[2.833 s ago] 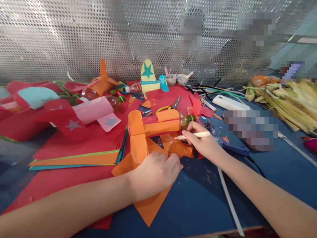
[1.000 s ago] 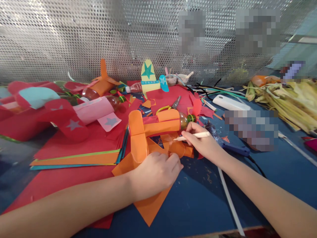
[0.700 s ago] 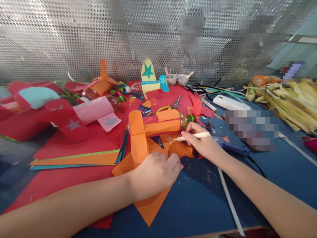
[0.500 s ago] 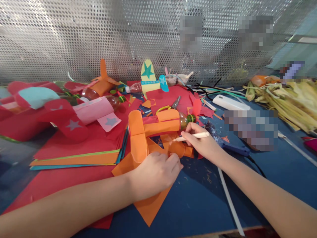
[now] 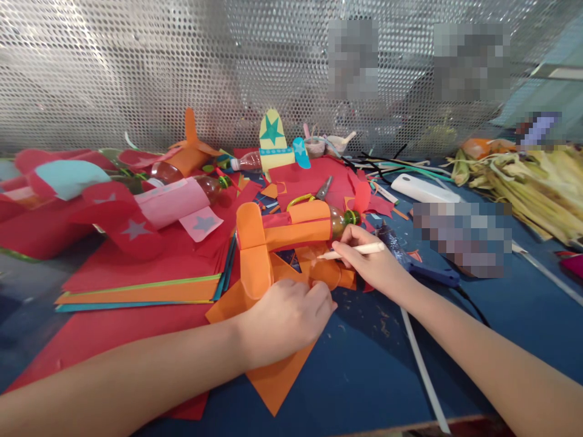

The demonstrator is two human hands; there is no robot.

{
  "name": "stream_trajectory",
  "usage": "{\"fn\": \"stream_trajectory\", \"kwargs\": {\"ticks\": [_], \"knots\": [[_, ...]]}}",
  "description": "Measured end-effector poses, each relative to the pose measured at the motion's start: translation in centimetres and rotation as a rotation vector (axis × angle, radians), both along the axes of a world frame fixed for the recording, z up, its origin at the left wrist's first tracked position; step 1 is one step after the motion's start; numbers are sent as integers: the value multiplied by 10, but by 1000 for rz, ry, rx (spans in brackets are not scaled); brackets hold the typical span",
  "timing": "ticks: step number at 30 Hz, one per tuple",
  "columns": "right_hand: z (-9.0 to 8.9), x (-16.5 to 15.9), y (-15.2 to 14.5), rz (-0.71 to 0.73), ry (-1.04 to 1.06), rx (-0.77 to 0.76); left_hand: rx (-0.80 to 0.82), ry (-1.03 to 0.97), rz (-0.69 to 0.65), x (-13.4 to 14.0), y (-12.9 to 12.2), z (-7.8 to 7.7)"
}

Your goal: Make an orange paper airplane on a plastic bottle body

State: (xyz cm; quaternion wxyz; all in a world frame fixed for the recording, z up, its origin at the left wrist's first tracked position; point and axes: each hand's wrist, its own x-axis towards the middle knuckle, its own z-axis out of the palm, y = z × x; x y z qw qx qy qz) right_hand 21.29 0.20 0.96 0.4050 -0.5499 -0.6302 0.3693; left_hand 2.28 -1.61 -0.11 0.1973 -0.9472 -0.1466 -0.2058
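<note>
My right hand is closed around a slim white pen, its tip pointing left over orange pieces. My left hand lies with curled fingers on an orange craft sheet, pinning it to the blue table; its fingertips are partly hidden. Just beyond both hands rests a plastic bottle with a green neck, wrapped in orange and red sheet. A rounded orange strip stands across its left end. Between the hands lies a curved orange piece.
Scissors with yellow handles lie on red sheets behind the bottle. Left is a stack of coloured sheets and a pink-wrapped bottle. Right are a blue-handled glue gun, a white strip and dried husks. Perforated metal stands behind.
</note>
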Motion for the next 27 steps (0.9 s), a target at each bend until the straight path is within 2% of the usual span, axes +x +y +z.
{"fn": "stream_trajectory", "kwargs": {"ticks": [7, 19, 27], "knots": [[-7, 4, 2, -18, 12, 23, -4, 9, -1, 1, -1, 1], [-3, 1, 2, -32, 13, 12, -18, -4, 1, 1, -1, 0], [-2, -3, 0, -71, 50, 42, 49, 27, 2, 0, -3, 2]]}}
